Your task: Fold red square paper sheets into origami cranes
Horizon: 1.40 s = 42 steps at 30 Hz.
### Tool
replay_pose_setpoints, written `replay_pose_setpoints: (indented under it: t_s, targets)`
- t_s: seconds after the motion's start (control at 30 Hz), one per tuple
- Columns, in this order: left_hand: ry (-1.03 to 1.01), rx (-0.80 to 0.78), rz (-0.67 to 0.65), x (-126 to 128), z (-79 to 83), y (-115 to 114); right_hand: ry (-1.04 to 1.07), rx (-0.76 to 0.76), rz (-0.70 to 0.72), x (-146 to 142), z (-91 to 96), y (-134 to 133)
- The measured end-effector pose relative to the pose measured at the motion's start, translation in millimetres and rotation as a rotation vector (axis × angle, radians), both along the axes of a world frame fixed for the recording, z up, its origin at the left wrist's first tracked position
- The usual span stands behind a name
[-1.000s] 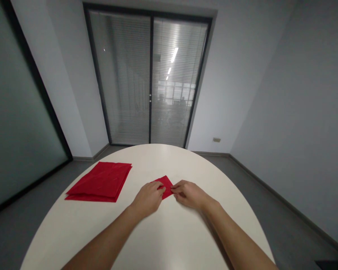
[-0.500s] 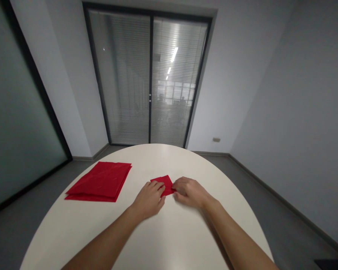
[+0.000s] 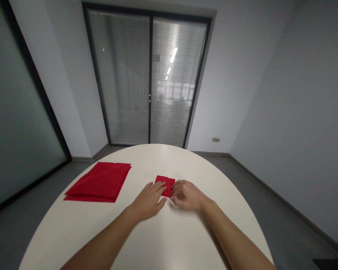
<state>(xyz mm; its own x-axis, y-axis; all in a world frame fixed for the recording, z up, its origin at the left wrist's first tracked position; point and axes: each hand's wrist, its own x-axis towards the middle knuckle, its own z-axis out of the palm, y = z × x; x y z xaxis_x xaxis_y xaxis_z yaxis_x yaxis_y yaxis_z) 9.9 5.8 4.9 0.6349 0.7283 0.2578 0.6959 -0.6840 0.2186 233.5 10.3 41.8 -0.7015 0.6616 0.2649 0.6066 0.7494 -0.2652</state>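
A small folded piece of red paper [image 3: 169,182] lies on the white table between my hands, roughly square. My left hand [image 3: 149,198] rests with its fingers stretched out over the paper's left part, the thumb apart and lower. On the other side, my right hand [image 3: 187,195] has its fingers curled, thumb and fingertips pinched together at the paper's right edge. The fingers partly cover that edge.
A larger stack of folded red sheets [image 3: 98,182] lies on the left side of the round white table [image 3: 163,236]. Beyond the table's far edge stand glass doors [image 3: 149,82] with blinds, between pale walls.
The small red paper has turned, its top now a flat edge where a point showed before. My left fingers have straightened, and my right hand has curled more and moved slightly nearer me.
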Motion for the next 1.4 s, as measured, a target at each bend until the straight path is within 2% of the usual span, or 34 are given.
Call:
replay_pose_setpoints:
  t_s: [0.23,0.5,0.8,1.27,1.4]
  targets:
    - [-0.101,-0.005,-0.077,-2,5.0,1,0.131,-0.037,-0.013,-4,-1.4,-3]
    - [-0.077,0.062,0.010,1,-0.1,3,0.062,-0.079,-0.026,-1,-4.8,3]
    - [-0.104,0.034,-0.064,-2,0.7,2,0.195,-0.034,-0.142,2,-17.0,7]
    - [-0.141,0.038,-0.111,-1,8.3,-2,0.262,-0.068,-0.340,3,-36.1,19]
    - [-0.140,0.048,-0.129,-1,10.4,-3,0.238,-0.083,-0.323,6,-40.4,22]
